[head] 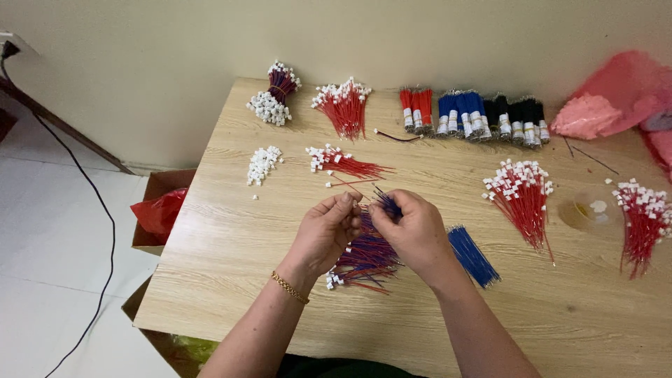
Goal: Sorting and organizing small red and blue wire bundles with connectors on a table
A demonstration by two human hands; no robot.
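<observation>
My left hand (325, 234) and my right hand (413, 231) meet over the middle of a light wooden table (231, 238). The left hand, with a gold bracelet on its wrist, pinches a thin red wire with a small white connector. Fingertips of the right hand pinch blue wires (387, 204) close to the left fingers. Under both hands lies a bundle of red and blue wires with white connectors (360, 262). A loose bunch of blue wires (472, 255) lies just right of my right wrist.
Small white connectors (263, 165) lie in a pile at left, red wires with connectors (343, 162) beside them. Banded wire bundles (476, 115) line the far edge. More red connector wires (521, 199) lie at right, pink plastic bags (616, 98) at far right. A cardboard box (157, 210) stands beside the table.
</observation>
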